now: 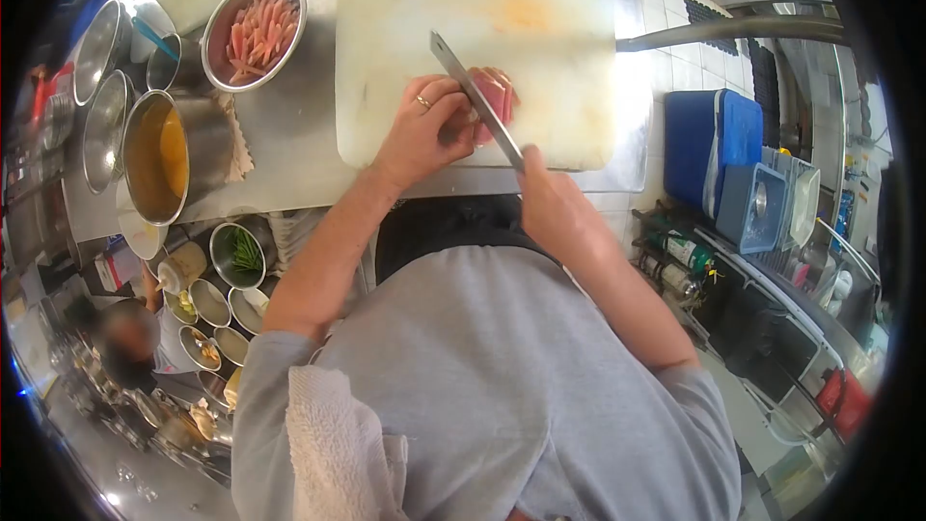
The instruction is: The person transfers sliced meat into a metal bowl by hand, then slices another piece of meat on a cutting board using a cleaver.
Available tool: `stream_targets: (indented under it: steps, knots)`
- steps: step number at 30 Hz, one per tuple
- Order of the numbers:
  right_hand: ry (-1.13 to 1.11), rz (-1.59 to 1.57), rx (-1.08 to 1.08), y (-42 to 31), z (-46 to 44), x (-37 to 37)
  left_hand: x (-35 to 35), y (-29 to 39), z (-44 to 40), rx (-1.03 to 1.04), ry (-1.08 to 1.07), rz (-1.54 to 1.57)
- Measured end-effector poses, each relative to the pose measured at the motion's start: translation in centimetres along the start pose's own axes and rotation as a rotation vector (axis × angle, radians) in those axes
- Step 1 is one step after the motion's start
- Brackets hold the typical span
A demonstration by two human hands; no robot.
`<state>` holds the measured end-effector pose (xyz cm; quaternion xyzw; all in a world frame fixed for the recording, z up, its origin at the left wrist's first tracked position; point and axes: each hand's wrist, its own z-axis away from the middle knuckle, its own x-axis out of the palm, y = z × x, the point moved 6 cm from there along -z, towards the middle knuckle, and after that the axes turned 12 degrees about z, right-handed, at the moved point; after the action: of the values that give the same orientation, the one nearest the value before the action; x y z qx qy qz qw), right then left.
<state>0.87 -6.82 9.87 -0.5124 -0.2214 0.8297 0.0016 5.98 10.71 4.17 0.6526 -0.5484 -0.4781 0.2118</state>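
A long steel-bladed knife (471,87) slants across reddish-pink sliced meat (495,101) just above the frame's centre.

The right hand (552,201) is closed around the knife's handle; the ringed left hand (424,127) curls its fingers beside the blade and meat, though whether it grips the meat I cannot tell. Beneath lies a white rectangular cutting board (415,10); at upper left, a round metal bowl (301,12) holds pale-pink strips (262,34).

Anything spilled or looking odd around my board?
Just an orange stain on the far part of the board, odd against its pale surface; wet or old, I can't tell. Nothing stands out about the meat or knife.
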Motion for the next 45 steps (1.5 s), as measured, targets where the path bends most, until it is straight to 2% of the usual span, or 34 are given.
stream_targets:
  steps: [3,5,7,9,12,15,21,24,27,30,33,35,39,41,45]
  knots:
    - [0.098,-0.084,-0.081,-0.5,-2.9,0.0,0.1,0.1,0.0,-0.008,-0.016,-0.004]
    - [0.047,0.033,-0.102,-0.4,-1.9,0.8,0.2,0.1,0.0,0.007,-0.034,-0.002]
    - [-0.046,0.052,-0.028,-0.1,0.0,0.7,0.2,0.3,0.0,0.005,-0.03,0.012]
    - [-0.182,-0.024,0.14,0.3,2.6,-0.6,0.2,0.2,-0.1,0.005,-0.018,0.026]
    - [0.034,-0.049,-0.024,0.5,-0.2,0.8,0.1,0.0,-0.2,-0.007,-0.016,0.039]
    - [0.043,-0.059,-0.021,-0.3,-4.8,1.7,-0.4,0.2,-0.4,-0.016,-0.028,0.03]
    - [-0.161,-0.059,0.147,1.0,2.6,0.8,0.2,-0.2,0.0,0.007,-0.022,0.024]
    - [0.058,-0.117,-0.011,0.6,-2.5,2.7,0.1,-0.1,0.5,-0.023,-0.031,0.044]
    - [0.101,-0.143,-0.016,-0.1,-5.9,2.0,0.0,0.1,0.1,-0.007,-0.026,0.033]
    - [0.022,-0.085,0.084,2.3,-1.7,3.2,0.0,-0.1,0.1,0.026,-0.004,0.051]
    - [0.055,-0.185,0.084,4.0,1.3,2.3,-0.5,0.1,0.3,0.031,0.001,0.075]
    - [0.099,-0.089,0.033,3.2,1.0,0.9,-0.8,0.2,0.4,-0.008,-0.003,0.128]
    - [0.166,0.007,-0.043,0.6,0.9,-2.1,-0.9,0.4,0.3,0.066,-0.035,-0.015]
    - [0.116,-0.018,-0.026,0.2,1.1,-2.1,-1.0,1.0,0.2,0.09,-0.031,-0.123]
    - [0.091,-0.039,-0.031,-0.3,2.2,-1.6,-0.9,0.6,0.4,0.057,-0.065,-0.141]
